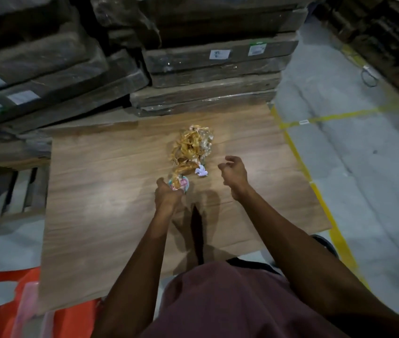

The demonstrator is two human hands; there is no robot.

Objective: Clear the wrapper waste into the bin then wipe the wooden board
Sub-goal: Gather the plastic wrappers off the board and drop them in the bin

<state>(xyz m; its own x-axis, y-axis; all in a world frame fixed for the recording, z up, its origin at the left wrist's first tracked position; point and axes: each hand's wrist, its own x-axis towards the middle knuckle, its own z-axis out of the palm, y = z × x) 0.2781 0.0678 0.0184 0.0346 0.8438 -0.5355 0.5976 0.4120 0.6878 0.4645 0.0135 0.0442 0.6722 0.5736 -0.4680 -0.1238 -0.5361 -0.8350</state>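
Observation:
A heap of crumpled golden-brown and clear wrappers (192, 146) lies near the middle of the wooden board (110, 191). My left hand (168, 195) grips the near end of the heap, a pink and teal wrapper (181, 184). A small white crumpled scrap (201, 170) lies just right of it. My right hand (232, 173) hovers right of the scrap with its fingers loosely curled and nothing in them. No bin or cloth is clearly in sight.
Stacks of plastic-wrapped flat packages (213, 69) rise behind and left of the board. An orange plastic item (30, 308) sits at the lower left. Grey floor with yellow lines (315, 186) runs along the right.

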